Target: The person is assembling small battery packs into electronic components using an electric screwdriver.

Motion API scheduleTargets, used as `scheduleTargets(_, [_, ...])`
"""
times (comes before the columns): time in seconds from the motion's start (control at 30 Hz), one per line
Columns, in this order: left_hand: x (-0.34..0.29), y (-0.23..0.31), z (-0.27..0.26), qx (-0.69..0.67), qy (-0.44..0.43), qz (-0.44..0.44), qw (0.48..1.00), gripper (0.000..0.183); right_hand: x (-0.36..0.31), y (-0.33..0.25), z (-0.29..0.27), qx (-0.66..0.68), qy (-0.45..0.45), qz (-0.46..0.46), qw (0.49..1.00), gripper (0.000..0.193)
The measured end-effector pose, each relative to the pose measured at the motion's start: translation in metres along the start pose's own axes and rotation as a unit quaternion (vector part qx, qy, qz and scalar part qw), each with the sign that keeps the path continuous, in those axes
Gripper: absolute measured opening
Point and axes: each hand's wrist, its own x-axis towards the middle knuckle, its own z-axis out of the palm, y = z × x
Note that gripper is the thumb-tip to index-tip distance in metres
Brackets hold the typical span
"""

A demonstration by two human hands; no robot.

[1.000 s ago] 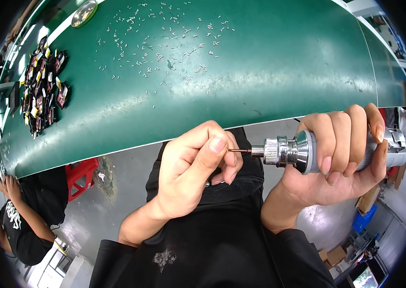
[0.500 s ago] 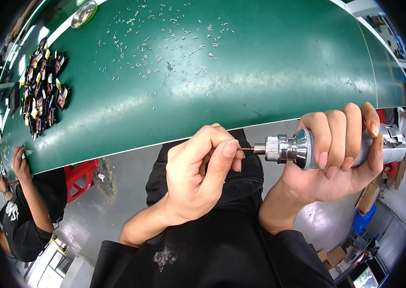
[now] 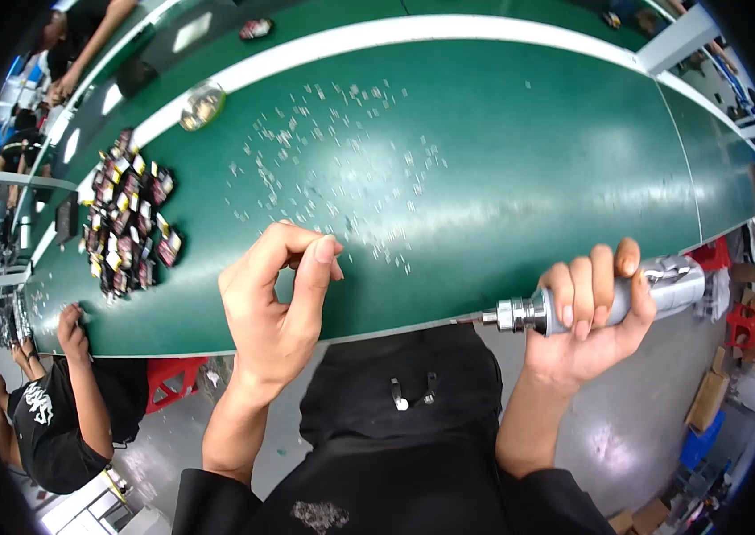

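Above the near part of the green table (image 3: 556, 178), my left hand (image 3: 270, 299) is raised with thumb and forefinger pinched together. Whatever lies between those fingertips, if anything, is too small to make out. My right hand (image 3: 578, 312) wraps round a silver-grey electric screwdriver (image 3: 676, 285), held almost level over the table's front edge. Its chrome chuck and thin bit point left, apart from my left hand. Many tiny silvery pieces (image 3: 284, 136), like small screws or pins, lie scattered on the table beyond my left hand.
A heap of small black parts with yellow and white bits (image 3: 132, 218) sits on the table's left. Behind it stands a round clear dish (image 3: 202, 105). A co-worker in a black shirt (image 3: 61, 419) is at the left, beside a red stool (image 3: 172, 379).
My left hand has left the screwdriver bit and moved left and forward over the table. The screwdriver has shifted slightly down and left in my right hand. The view has tilted up.
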Motion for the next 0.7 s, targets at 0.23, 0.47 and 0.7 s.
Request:
scheduleTargets(0.23, [0.17,-0.057,-0.042,0.283,0.018,0.043,0.958,0.021,0.02,0.01,-0.029,0.081,0.133,-0.001,0.988,0.011])
scheduleTargets(0.47, [0.245,-0.134,-0.042,0.489,0.048,-0.05,0.87,0.046,0.017,0.006,-0.04,0.045,0.081,0.022,0.995,0.013])
scheduleTargets(0.7, [0.204,-0.08,0.0,0.366,-0.052,0.142,0.918,0.031,0.018,0.003,-0.041,0.062,0.075,0.045,0.994,0.012])
